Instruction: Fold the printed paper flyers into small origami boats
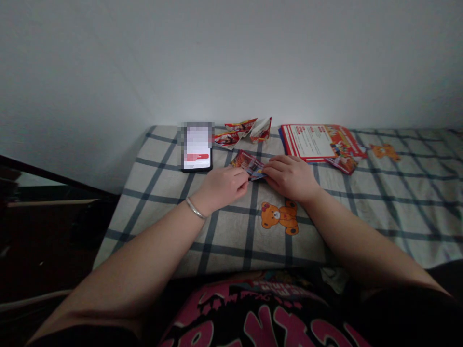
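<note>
Checked cloth (231,236), mid-frame: printed paper (249,161) is pinched by left hand (224,187) and right hand (290,177), apparently being folded, firm creasing likely needed next.

The left hand (224,189) and right hand (289,175) grip opposite ends of a printed card (248,161) above a checked cloth (227,226). A phone (198,144) with a lit screen lies near the left hand, folded wrappers (231,139) sit behind the card, and a smaller card (343,165) overlaps a red-edged sheet (314,143) beyond the right hand
</note>
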`<state>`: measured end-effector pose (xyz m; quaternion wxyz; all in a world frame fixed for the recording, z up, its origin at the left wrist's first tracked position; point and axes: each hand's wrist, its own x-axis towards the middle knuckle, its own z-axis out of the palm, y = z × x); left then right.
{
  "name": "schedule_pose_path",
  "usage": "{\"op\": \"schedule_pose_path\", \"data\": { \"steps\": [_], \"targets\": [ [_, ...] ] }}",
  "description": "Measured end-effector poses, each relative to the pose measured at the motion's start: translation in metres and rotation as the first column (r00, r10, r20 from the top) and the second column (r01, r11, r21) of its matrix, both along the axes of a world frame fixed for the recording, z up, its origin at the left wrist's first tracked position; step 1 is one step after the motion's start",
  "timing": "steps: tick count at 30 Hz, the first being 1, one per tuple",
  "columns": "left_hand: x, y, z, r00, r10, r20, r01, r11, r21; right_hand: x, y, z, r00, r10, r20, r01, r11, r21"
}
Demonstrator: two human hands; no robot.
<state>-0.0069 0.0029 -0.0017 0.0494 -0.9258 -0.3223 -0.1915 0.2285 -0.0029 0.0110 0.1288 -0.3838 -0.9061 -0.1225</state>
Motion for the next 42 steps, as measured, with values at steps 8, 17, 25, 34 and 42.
{"op": "schedule_pose_path", "data": {
  "steps": [8, 17, 25, 34, 42],
  "targets": [
    [-0.001, -0.012, 0.008, 0.988, -0.085, 0.125, 0.069, 0.989, 0.129, -0.001, -0.009, 0.001, 0.919, 0.213, -0.331, -0.204, 0.977, 0.061],
    [-0.006, -0.014, 0.012, 0.885, -0.088, 0.458, 0.042, 0.993, 0.111, -0.001, 0.009, -0.014, 0.79, 0.166, -0.59, -0.317, 0.935, -0.162],
    [-0.004, -0.012, -0.004, 0.572, 0.227, 0.788, 0.118, 0.928, -0.353, -0.003, 0.016, -0.026, 0.76, 0.071, -0.646, -0.32, 0.906, -0.277],
    [-0.004, -0.016, 0.004, 0.746, 0.33, 0.579, -0.048, 0.893, -0.447, 0.0, 0.018, -0.035, 0.356, -0.454, -0.817, -0.363, 0.738, -0.569],
    [-0.005, -0.013, 0.007, 0.902, 0.319, 0.29, -0.171, 0.882, -0.439, -0.001, 0.015, -0.028, 0.593, -0.449, -0.668, 0.019, 0.838, -0.546]
  ]
}}
